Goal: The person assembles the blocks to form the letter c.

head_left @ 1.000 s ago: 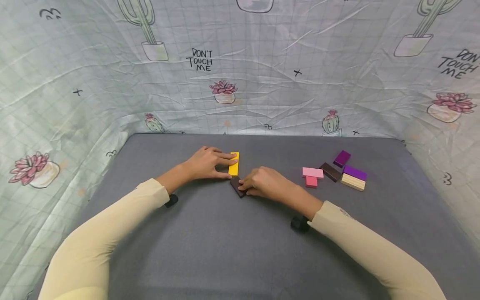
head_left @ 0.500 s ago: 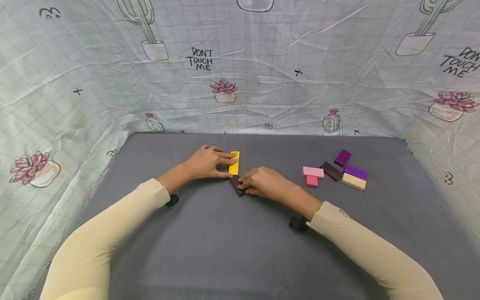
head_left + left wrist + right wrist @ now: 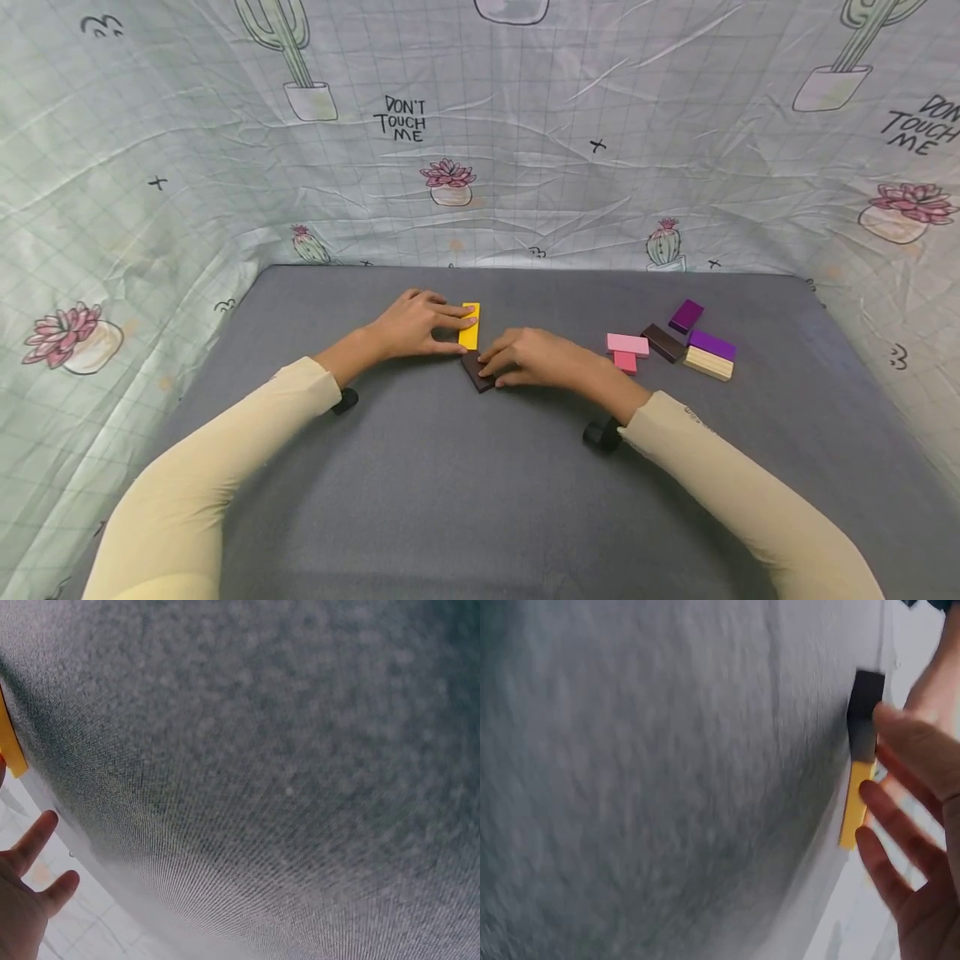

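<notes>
A yellow block (image 3: 469,340) lies flat on the grey table, its near end meeting a dark brown block (image 3: 474,375) set at an angle to it. The fingertips of my left hand (image 3: 412,325) rest on the yellow block, fingers extended, with the thumb by the joint of the two blocks. My right hand (image 3: 536,357) is at the right side of the brown block, fingers loosely bent and spread, fingertips at its edge. In the right wrist view the brown block (image 3: 864,712) and yellow block (image 3: 854,810) form a line beyond the spread fingers.
At the right lie a pink block (image 3: 627,345), a smaller red-pink block (image 3: 625,362), another dark brown block (image 3: 663,342), a magenta-purple block (image 3: 686,315), a violet block (image 3: 711,344) and a ridged cream block (image 3: 708,363). A printed cloth (image 3: 555,167) hangs behind the table.
My right hand has loosened its fingers from the brown block and lifted slightly. The left hand and both blocks stay about where they were.
</notes>
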Demonstrator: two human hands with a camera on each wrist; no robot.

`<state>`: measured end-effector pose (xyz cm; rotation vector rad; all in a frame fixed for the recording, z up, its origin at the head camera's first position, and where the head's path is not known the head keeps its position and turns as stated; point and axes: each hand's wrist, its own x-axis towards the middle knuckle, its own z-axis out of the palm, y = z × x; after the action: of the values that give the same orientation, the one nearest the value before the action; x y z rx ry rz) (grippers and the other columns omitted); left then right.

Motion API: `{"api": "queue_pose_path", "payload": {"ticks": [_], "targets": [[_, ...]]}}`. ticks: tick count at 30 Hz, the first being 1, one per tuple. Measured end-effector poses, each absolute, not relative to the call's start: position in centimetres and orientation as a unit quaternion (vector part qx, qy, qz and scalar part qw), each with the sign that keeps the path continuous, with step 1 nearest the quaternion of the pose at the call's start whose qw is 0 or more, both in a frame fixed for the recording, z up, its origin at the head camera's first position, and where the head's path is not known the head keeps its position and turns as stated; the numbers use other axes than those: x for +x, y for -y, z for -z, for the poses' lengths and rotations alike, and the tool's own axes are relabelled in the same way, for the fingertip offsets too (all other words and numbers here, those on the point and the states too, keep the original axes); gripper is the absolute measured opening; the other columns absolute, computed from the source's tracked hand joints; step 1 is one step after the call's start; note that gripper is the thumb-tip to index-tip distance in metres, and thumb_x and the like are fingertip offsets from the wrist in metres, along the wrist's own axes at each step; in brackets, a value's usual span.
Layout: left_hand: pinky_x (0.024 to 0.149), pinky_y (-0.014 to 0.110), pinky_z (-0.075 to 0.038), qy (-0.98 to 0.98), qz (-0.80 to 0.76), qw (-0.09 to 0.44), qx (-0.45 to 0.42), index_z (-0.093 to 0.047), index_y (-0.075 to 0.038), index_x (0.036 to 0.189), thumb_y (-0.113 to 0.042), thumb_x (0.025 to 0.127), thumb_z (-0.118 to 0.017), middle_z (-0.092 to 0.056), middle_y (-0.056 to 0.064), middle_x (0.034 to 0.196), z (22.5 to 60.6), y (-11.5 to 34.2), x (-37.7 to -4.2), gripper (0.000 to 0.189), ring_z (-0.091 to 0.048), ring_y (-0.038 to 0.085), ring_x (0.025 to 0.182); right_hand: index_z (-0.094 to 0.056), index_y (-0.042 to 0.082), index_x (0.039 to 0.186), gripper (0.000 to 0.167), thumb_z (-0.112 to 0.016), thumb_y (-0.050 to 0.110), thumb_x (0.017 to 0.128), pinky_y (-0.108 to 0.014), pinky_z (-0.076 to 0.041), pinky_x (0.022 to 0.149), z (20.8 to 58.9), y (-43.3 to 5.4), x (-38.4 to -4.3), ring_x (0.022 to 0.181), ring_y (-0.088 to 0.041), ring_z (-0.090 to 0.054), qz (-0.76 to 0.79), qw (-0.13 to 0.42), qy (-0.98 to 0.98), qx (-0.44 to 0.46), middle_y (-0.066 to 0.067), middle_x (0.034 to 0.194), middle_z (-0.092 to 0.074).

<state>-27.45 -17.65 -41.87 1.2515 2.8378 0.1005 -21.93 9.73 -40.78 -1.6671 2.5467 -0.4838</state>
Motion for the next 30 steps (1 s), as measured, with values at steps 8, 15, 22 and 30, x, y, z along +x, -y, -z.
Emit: {"api": "queue_pose_path", "payload": {"ticks": [8,15,22,30], "targets": [[0.108,0.064,-0.033,-0.913,-0.043,0.019,0.405,-0.052,-0.037,0.148,-0.063,0.094,-0.06,-0.048,-0.014,0.152,42.2,17.7,-27.4,0.06,-0.05,0.035,0.134,-0.074,0.016,0.127,0.035,-0.077,0.021,0.093,-0.04,-0.049,0.105,41.5,-10.4,-23.2,0.126,-0.023,-0.058,0.181,0.034,-0.803,-0.568,-0.004,0.136,-0.065],[0.108,0.065,-0.032,-0.914,-0.039,0.016,0.403,-0.051,-0.037,0.148,-0.065,0.094,-0.059,-0.048,-0.015,0.152,42.0,17.8,-27.5,0.062,-0.049,0.035,0.134,-0.075,0.018,0.126,0.033,-0.077,0.023,0.093,-0.037,-0.05,0.103,41.3,-10.0,-23.2,0.123,-0.019,-0.06,0.166,0.03,-0.811,-0.56,0.0,0.135,-0.067],[0.109,0.065,-0.032,-0.915,-0.04,0.018,0.402,-0.052,-0.036,0.148,-0.064,0.094,-0.06,-0.049,-0.014,0.151,42.1,17.8,-27.4,0.061,-0.05,0.034,0.134,-0.076,0.019,0.123,0.034,-0.078,0.03,0.091,-0.039,-0.051,0.102,41.0,-9.3,-22.8,0.122,-0.021,-0.062,0.142,0.023,-0.822,-0.551,-0.002,0.13,-0.069],[0.109,0.064,-0.032,-0.913,-0.047,0.012,0.405,-0.054,-0.034,0.147,-0.062,0.094,-0.062,-0.052,-0.012,0.15,42.1,17.8,-27.4,0.061,-0.053,0.033,0.13,-0.078,0.019,0.119,0.031,-0.079,0.033,0.091,-0.039,-0.052,0.099,40.5,-8.6,-22.5,0.117,-0.018,-0.064,0.128,0.036,-0.841,-0.525,-0.001,0.127,-0.069]]}}
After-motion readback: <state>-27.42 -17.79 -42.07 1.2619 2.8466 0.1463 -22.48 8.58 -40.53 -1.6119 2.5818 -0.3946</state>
